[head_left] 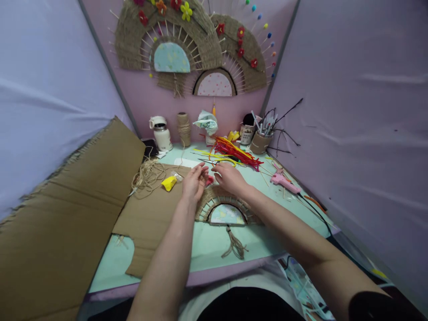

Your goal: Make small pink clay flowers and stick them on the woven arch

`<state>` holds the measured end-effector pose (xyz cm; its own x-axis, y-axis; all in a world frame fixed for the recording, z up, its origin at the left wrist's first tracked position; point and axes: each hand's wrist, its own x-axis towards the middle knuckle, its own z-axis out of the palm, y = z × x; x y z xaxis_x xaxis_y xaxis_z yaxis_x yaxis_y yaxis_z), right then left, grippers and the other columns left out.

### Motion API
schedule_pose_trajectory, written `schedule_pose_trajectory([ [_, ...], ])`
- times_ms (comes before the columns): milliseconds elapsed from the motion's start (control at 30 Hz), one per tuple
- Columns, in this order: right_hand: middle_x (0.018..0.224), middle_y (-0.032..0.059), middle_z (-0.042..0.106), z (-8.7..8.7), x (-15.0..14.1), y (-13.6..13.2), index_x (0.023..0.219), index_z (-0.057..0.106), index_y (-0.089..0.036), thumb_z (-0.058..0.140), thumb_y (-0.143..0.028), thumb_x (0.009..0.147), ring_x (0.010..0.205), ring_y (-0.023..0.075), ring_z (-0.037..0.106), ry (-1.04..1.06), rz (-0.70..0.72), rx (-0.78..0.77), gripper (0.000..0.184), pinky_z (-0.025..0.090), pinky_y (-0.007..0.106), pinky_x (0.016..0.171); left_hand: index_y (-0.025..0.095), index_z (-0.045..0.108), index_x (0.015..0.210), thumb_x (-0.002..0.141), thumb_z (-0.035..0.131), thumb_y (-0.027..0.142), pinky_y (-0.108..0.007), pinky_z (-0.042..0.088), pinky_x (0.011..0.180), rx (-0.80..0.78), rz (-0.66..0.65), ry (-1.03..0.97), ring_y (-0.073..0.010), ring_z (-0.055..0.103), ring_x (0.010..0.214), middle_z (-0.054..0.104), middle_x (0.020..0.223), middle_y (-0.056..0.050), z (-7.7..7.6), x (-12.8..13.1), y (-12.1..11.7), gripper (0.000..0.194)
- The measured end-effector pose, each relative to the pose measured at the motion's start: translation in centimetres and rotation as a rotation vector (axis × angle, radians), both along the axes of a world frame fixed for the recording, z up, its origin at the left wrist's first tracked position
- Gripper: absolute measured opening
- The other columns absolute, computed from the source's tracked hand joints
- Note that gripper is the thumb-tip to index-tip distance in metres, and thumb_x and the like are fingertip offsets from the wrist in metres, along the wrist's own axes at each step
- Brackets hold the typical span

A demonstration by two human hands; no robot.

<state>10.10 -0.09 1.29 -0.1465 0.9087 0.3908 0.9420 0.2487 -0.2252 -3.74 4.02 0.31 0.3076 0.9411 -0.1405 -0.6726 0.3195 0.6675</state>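
Observation:
My left hand (195,182) is over the upper edge of a twine-woven half-round fan (207,196), its fingers loosely bent and apart. Close beside it, my right hand (230,176) has its fingers curled together; whatever they may hold is hidden. A small red piece (209,180) shows between the two hands, too small to name. The fan lies flat on the table, with a pale patterned half-circle (228,215) at its centre and a twine tassel (235,245) below. Just beyond my fingers lie yellow-handled scissors (212,161).
Red, orange and yellow craft stems (239,152) lie behind my hands. A pink glue gun (284,182) with a cord is at right. Left are cardboard (150,214), loose twine (149,176) and a yellow piece (169,183). A white bottle (162,136), twine spool (183,129) and pen pot (261,141) stand behind.

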Motion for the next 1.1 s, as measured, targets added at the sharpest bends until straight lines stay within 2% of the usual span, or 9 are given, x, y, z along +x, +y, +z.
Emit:
schedule_pose_trajectory([
  [67,0.1,0.01,0.066,0.5,0.3,-0.9,0.102,0.066,-0.016,0.049,-0.015,0.088,0.096,0.0212,0.056,0.106,0.006,0.066,0.022,0.042,0.033,0.085,0.012,0.063,0.085,0.074,0.053,-0.004,-0.013,0.048,0.062,-0.054,-0.07,-0.036,-0.0055,0.061,0.068,0.064,0.08,-0.005,0.0,0.4,-0.3,0.022],
  [167,0.097,0.0088,0.067,0.8,0.7,-2.4,0.099,0.066,-0.018,0.05,-0.016,0.088,0.093,0.0204,0.059,0.274,0.031,0.166,0.02,0.044,0.034,0.084,0.011,0.062,0.081,0.068,0.048,-0.005,-0.011,0.043,0.052,-0.154,-0.173,-0.121,-0.004,0.053,0.058,0.056,0.069,-0.001,0.0,0.9,-0.7,0.025],
  [333,0.092,0.0062,0.069,0.5,0.6,-4.2,0.096,0.066,-0.019,0.05,-0.019,0.089,0.079,0.0167,0.06,0.454,0.056,0.207,0.018,0.047,0.03,0.074,0.01,0.061,0.08,0.077,0.046,0.006,-0.013,0.037,0.044,-0.224,-0.235,-0.225,-0.0045,0.043,0.048,0.047,0.058,0.001,0.0,1.2,-1.0,0.016],
  [433,0.091,0.0057,0.068,0.3,0.5,-4.7,0.095,0.066,-0.02,0.049,-0.021,0.09,0.078,0.0164,0.061,0.505,0.064,0.211,0.018,0.048,0.03,0.073,0.009,0.064,0.088,0.082,0.044,0.007,-0.014,0.043,0.051,-0.206,-0.225,-0.224,-0.0058,0.054,0.056,0.057,0.066,-0.003,0.2,1.2,-1.1,0.021],
  [533,0.096,0.0068,0.068,0.2,0.3,-4.9,0.099,0.066,-0.021,0.048,-0.022,0.091,0.09,0.0194,0.061,0.472,0.067,0.259,0.02,0.048,0.034,0.082,0.009,0.066,0.097,0.089,0.043,0.021,-0.021,0.053,0.071,-0.135,-0.23,-0.222,-0.0147,0.066,0.09,0.068,0.092,-0.012,0.4,1.1,-1.3,0.027],
  [667,0.115,0.0103,0.062,-0.1,0.0,-5.0,0.111,0.064,-0.021,0.051,-0.026,0.092,0.111,0.0239,0.052,0.3,0.111,0.313,0.024,0.043,0.043,0.096,0.011,0.065,0.105,0.094,0.038,0.041,-0.028,0.054,0.082,-0.038,-0.271,-0.207,-0.0211,0.059,0.115,0.065,0.116,-0.016,0.5,0.9,-1.5,0.042],
  [900,0.104,0.0083,0.066,-0.8,-0.6,-4.2,0.104,0.067,-0.022,0.054,-0.029,0.092,0.102,0.0244,0.053,0.233,0.073,0.274,0.02,0.043,0.041,0.09,0.013,0.065,0.106,0.093,0.036,0.054,-0.031,0.052,0.088,0.034,-0.316,-0.188,-0.0223,0.057,0.118,0.064,0.121,-0.016,0.9,1.2,-2.1,0.051],
  [1033,0.098,0.0078,0.067,-1.0,-0.7,-3.7,0.096,0.069,-0.022,0.056,-0.029,0.09,0.097,0.0244,0.054,0.239,0.043,0.273,0.016,0.043,0.041,0.086,0.014,0.063,0.107,0.093,0.034,0.055,-0.029,0.052,0.082,0.034,-0.352,-0.183,-0.0193,0.063,0.104,0.065,0.116,-0.015,1.2,1.4,-2.6,0.052],
  [1100,0.096,0.0071,0.068,-1.0,-0.4,-3.7,0.092,0.07,-0.022,0.056,-0.027,0.091,0.095,0.0235,0.055,0.311,0.039,0.31,0.015,0.044,0.039,0.086,0.015,0.063,0.107,0.092,0.041,0.054,-0.026,0.052,0.078,0.025,-0.353,-0.172,-0.0159,0.064,0.095,0.066,0.112,-0.013,1.1,1.4,-2.7,0.047],
])
